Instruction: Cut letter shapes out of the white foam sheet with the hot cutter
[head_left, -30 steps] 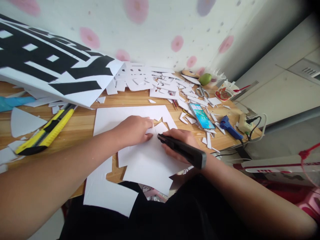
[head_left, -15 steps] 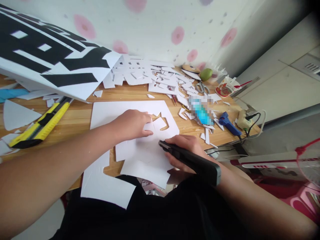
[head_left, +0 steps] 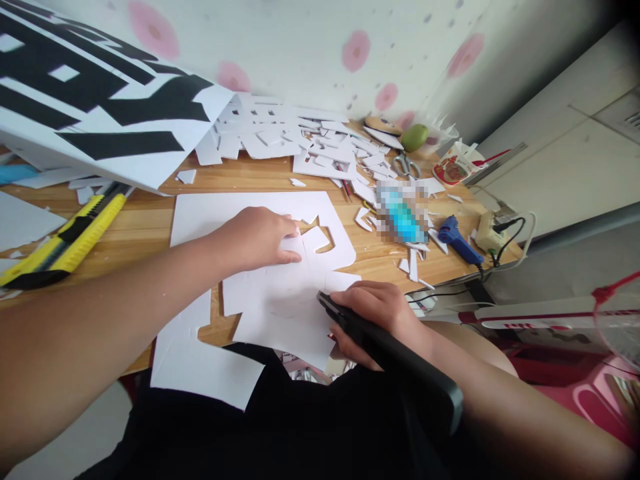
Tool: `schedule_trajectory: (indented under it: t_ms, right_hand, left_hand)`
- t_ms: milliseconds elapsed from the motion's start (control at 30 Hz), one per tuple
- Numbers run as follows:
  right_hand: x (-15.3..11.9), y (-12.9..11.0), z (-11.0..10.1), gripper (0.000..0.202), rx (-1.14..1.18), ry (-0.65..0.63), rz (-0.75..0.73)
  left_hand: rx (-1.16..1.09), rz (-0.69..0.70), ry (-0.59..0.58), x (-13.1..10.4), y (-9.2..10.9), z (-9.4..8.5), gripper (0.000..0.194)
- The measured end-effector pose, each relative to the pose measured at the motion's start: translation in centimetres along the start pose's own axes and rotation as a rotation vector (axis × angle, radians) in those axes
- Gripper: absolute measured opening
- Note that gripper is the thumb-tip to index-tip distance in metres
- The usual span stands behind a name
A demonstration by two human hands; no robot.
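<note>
Jagged foam board (head_left: 280,317) overhangs the wooden tabletop's (head_left: 260,178) near edge; your open left hand (head_left: 257,239) touches it, right hand (head_left: 383,305) gripping a utility knife (head_left: 405,368).

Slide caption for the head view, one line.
Left hand resting on a cut white board, right hand holding a black cutter over it, white offcuts scattered on the wooden table beyond.

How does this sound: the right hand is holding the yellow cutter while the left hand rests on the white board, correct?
Not quite: in the head view, the right hand holds the black cutter, while the yellow cutter lies off to the left. The left hand does rest on the white board.
</note>
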State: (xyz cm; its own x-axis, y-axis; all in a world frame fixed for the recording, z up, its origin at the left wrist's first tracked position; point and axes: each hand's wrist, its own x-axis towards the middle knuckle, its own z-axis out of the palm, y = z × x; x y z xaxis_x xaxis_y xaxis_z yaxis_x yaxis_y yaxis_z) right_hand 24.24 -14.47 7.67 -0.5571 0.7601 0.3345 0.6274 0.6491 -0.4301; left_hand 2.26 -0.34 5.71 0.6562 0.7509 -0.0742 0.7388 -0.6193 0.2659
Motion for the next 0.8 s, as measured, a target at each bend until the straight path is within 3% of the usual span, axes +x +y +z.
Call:
schedule_trajectory:
  t_ms: [200, 433, 500, 633, 800]
  right_hand:
    - [-0.5, -0.2, 0.1, 0.013, 0.039, 0.008, -0.040]
    - [-0.7, -0.4, 0.0, 0.016, 0.129, -0.023, 0.010]
    - [-0.9, -0.4, -0.1, 0.016, 0.173, -0.006, 0.057]
    - [-1.3, 0.5, -1.2, 0.022, 0.235, 0.177, 0.193]
    - [-0.5, 3.6, -2.3, 0.030, 0.334, 0.240, 0.372]
  left_hand:
    - [0.037, -0.083, -0.071, 0.1, 0.4, -0.4, 0.053]
    - [0.036, -0.085, -0.053, 0.0, 0.4, -0.3, 0.043]
    - [0.035, -0.073, -0.042, -0.1, 0.3, -0.2, 0.044]
    - [0.028, -0.014, -0.029, -0.3, 0.1, 0.1, 0.041]
    - [0.041, 0.027, -0.003, -0.4, -0.2, 0.6, 0.033]
